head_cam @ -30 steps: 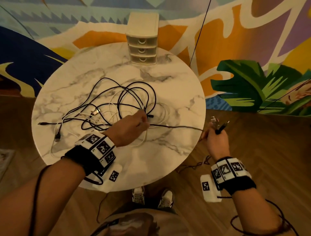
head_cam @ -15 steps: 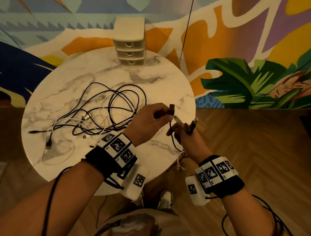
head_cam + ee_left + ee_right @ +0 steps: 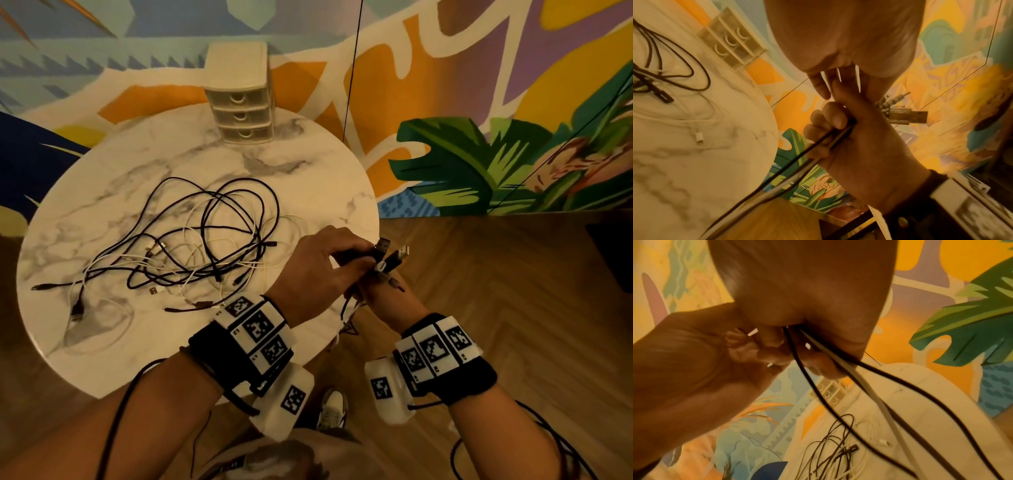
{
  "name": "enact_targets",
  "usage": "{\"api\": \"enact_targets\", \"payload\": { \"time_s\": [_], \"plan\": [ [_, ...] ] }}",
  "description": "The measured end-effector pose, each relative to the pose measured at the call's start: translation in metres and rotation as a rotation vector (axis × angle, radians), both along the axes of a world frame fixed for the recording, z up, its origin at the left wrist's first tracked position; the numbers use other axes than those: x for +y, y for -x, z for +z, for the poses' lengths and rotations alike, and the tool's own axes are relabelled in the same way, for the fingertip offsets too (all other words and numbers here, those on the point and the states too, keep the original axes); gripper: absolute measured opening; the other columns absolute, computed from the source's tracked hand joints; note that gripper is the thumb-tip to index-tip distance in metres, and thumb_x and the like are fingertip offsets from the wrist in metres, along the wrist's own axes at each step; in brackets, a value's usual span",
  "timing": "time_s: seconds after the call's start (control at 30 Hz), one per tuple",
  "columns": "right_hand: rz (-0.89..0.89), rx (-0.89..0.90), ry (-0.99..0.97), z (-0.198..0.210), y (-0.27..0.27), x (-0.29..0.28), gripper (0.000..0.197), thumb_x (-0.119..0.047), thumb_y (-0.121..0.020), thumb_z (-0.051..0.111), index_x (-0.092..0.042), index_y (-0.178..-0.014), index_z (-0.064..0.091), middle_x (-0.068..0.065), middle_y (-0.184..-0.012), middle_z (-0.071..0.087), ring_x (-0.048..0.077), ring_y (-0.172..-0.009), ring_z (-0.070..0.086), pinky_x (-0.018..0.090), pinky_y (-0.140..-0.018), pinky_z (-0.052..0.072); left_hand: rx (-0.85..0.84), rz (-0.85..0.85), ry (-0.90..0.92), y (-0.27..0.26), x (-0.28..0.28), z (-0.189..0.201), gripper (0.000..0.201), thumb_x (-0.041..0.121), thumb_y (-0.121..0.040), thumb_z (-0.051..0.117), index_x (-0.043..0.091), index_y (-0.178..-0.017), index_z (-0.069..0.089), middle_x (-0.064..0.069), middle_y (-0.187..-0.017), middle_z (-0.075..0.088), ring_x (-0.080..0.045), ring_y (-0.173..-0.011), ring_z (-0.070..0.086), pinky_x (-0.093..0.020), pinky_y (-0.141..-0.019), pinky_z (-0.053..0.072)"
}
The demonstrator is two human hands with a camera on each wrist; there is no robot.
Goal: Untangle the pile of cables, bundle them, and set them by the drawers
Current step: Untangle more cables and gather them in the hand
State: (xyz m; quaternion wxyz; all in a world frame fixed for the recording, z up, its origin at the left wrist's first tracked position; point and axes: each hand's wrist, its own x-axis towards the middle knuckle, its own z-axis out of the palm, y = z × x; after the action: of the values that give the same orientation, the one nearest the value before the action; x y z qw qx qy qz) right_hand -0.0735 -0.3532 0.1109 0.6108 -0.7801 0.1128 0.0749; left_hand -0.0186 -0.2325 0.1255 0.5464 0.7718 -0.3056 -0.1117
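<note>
A tangle of black and white cables (image 3: 191,246) lies in the middle of the round marble table (image 3: 102,359). The cream three-drawer unit (image 3: 241,113) stands at the far edge. Both hands meet just off the table's right edge. My left hand (image 3: 346,260) pinches a black USB plug (image 3: 382,247). My right hand (image 3: 376,279) grips a bunch of cable ends (image 3: 399,257), fingers curled round black and grey leads (image 3: 818,146) that trail down past the table rim. The right wrist view shows those leads (image 3: 840,369) running out of the fist, with the pile (image 3: 828,443) behind.
A white connector (image 3: 698,138) lies loose near the table's right rim. A painted mural wall (image 3: 479,102) stands behind the table, and wood floor (image 3: 513,308) lies to the right. A thin black line (image 3: 351,68) hangs down by the drawers. My shoes (image 3: 330,407) show below the table edge.
My left hand left the pile carrying a black plug and moved right to meet the right hand, which came in towards the table edge. The plug now sits beside the other held ends.
</note>
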Motion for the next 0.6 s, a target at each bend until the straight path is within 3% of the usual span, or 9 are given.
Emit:
{"api": "enact_targets", "payload": {
  "time_s": [0.1,0.17,0.23,0.3,0.37,0.43,0.5,0.57,0.6],
  "plan": [
    [-0.063,0.085,-0.058,-0.003,0.002,-0.005,0.026,0.007,-0.097,0.033,0.019,-0.103,0.057,0.031,-0.096,0.059,0.026,-0.088,0.061,0.001,-0.058,0.039,-0.046,-0.027,-0.010,0.002,-0.002,-0.001,0.022,0.023,-0.083,0.062,0.012,-0.099,0.072,0.003,-0.092,0.064,-0.010,-0.092,0.054,-0.018,-0.081,0.043],
    [0.003,0.034,0.075,-0.005,0.001,-0.003,0.028,-0.003,-0.100,0.033,0.005,-0.100,0.061,0.016,-0.097,0.061,0.020,-0.092,0.058,0.007,-0.064,0.039,-0.065,-0.006,-0.007,0.000,-0.001,-0.001,0.028,0.028,-0.083,0.057,0.017,-0.107,0.068,0.003,-0.102,0.060,-0.010,-0.101,0.052,-0.019,-0.087,0.041],
    [-0.164,-0.160,0.116,-0.008,-0.004,-0.006,0.032,-0.022,-0.102,0.034,-0.013,-0.084,0.058,0.002,-0.090,0.058,0.006,-0.085,0.055,0.017,-0.074,0.038,0.030,0.060,0.000,-0.006,0.002,-0.005,0.039,0.028,-0.080,0.057,0.024,-0.119,0.058,0.005,-0.114,0.054,-0.006,-0.107,0.050,-0.019,-0.091,0.040],
    [-0.289,-0.297,0.225,-0.014,-0.008,-0.016,0.028,-0.036,-0.096,0.032,-0.023,-0.094,0.057,-0.001,-0.108,0.053,0.006,-0.106,0.049,0.019,-0.089,0.036,0.165,0.042,-0.067,-0.008,0.001,-0.008,0.046,0.020,-0.079,0.062,0.024,-0.124,0.053,0.008,-0.119,0.055,-0.002,-0.109,0.050,-0.023,-0.095,0.040],
    [-0.196,-0.304,0.321,-0.006,-0.012,-0.019,0.031,-0.034,-0.093,0.034,-0.024,-0.109,0.059,-0.003,-0.125,0.048,0.006,-0.122,0.041,0.012,-0.099,0.028,0.181,-0.106,-0.214,-0.003,-0.008,-0.007,0.041,0.012,-0.083,0.065,0.017,-0.123,0.054,0.005,-0.121,0.057,-0.004,-0.110,0.051,-0.019,-0.095,0.040],
    [-0.091,-0.283,0.247,0.007,-0.017,-0.021,0.029,-0.025,-0.095,0.039,-0.019,-0.105,0.066,-0.004,-0.122,0.054,-0.001,-0.115,0.046,0.000,-0.091,0.028,0.173,-0.208,-0.344,0.005,-0.027,0.001,0.033,0.007,-0.090,0.056,0.004,-0.123,0.054,-0.010,-0.120,0.059,-0.018,-0.112,0.053,-0.018,-0.087,0.039],
    [-0.072,-0.207,0.077,0.020,-0.020,-0.027,0.028,-0.027,-0.099,0.042,-0.016,-0.101,0.068,0.002,-0.109,0.062,-0.001,-0.092,0.057,0.004,-0.073,0.042,0.353,-0.188,-0.222,0.008,-0.045,0.010,0.028,-0.001,-0.094,0.044,-0.007,-0.121,0.050,-0.020,-0.106,0.060,-0.032,-0.096,0.058,-0.025,-0.077,0.044],
    [-0.104,-0.138,-0.174,0.022,-0.016,-0.038,0.035,-0.042,-0.095,0.046,-0.016,-0.112,0.063,0.009,-0.099,0.065,0.003,-0.074,0.063,0.014,-0.059,0.049,0.563,-0.117,0.050,0.006,-0.055,0.022,0.017,0.005,-0.090,0.044,0.000,-0.095,0.060,-0.010,-0.076,0.060,-0.021,-0.067,0.057,-0.030,-0.063,0.045],
    [-0.089,-0.112,-0.325,0.021,-0.011,-0.042,0.047,-0.050,-0.090,0.049,-0.014,-0.118,0.060,0.010,-0.098,0.066,0.008,-0.076,0.066,0.021,-0.061,0.054,0.656,-0.063,0.145,0.001,-0.058,0.025,0.018,0.012,-0.085,0.047,0.009,-0.076,0.062,-0.003,-0.061,0.057,-0.016,-0.056,0.053,-0.030,-0.057,0.043]
  ]
}}
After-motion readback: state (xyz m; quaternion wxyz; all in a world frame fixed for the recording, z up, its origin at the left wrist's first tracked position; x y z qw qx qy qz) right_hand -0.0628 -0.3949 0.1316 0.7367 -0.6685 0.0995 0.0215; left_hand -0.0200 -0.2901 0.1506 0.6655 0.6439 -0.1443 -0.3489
